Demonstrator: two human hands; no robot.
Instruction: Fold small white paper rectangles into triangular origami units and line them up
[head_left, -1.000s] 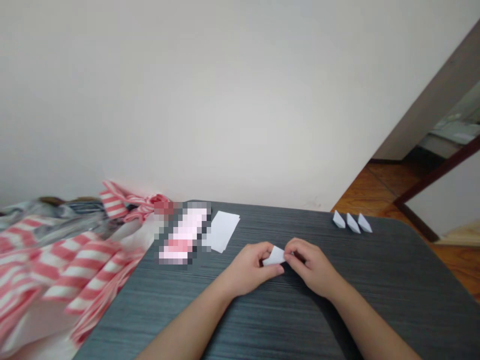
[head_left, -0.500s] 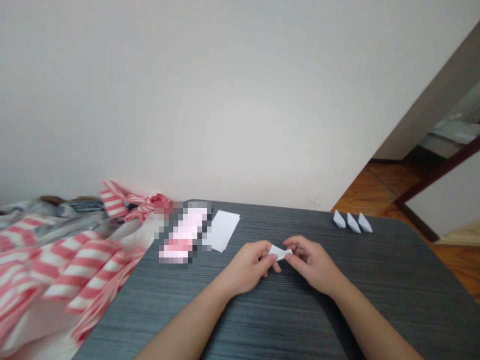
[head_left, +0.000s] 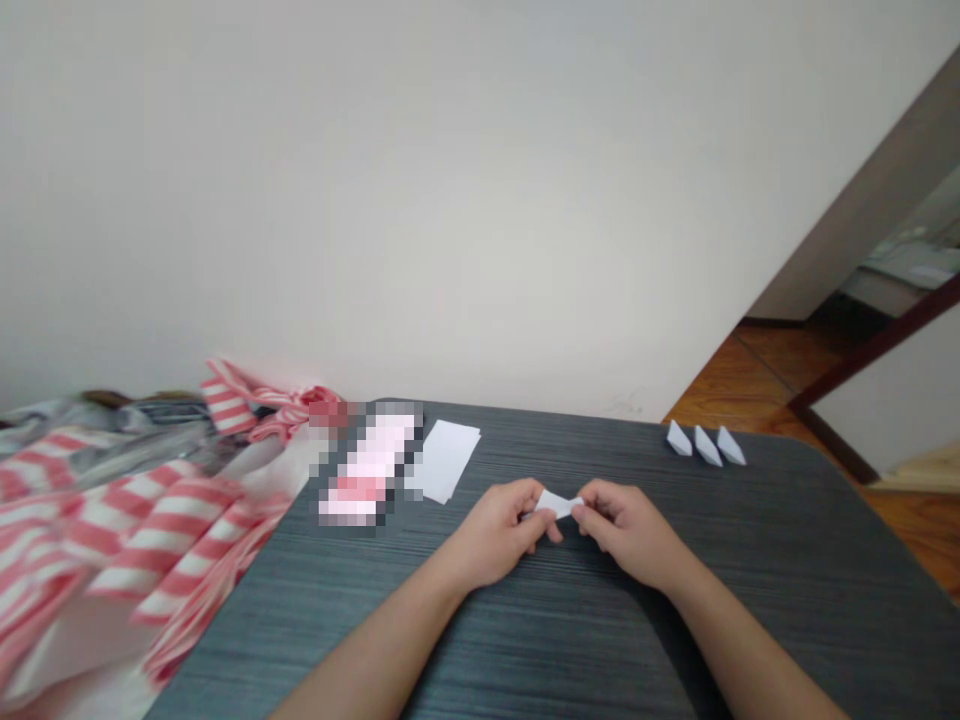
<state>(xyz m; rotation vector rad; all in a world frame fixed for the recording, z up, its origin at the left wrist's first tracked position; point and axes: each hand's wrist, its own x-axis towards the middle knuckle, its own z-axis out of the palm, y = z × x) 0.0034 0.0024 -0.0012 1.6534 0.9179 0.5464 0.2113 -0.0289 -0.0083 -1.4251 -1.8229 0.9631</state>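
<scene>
Left hand [head_left: 495, 530] and right hand [head_left: 626, 530] meet over the worktop [head_left: 787, 540], both curled inward, fingers closed together. Between them, a small folded white paper piece [head_left: 559, 504] is pinched at both ends: left fingertips [head_left: 532, 497] on its left end, right fingertips [head_left: 581, 510] on its right. The middle of the piece shows between the hands; its lower edge is partly hidden by the fingers. It is held just above the worktop, though exact clearance cannot be told from this view.

Taking the folded piece as the reference point:

- Up and to its left, near the far edge of the worktop: a small stack of white paper sheets [head_left: 446, 462], lying flat and slightly skewed.
- Just left of those sheets: a pixelated pink-and-white object [head_left: 367, 470], too blurred to identify.
- Well to its right, near the far edge: three pointed paper folds [head_left: 706, 446] in a row, close together, each tilted the same way.
- Well to its left, past the worktop's edge: a heap of red-and-white striped fabric [head_left: 150, 530], with greyer cloth behind it.
- Beyond it: a plain white wall [head_left: 480, 200].
- Far right of it, past the worktop: a wooden floor [head_left: 765, 370].
</scene>
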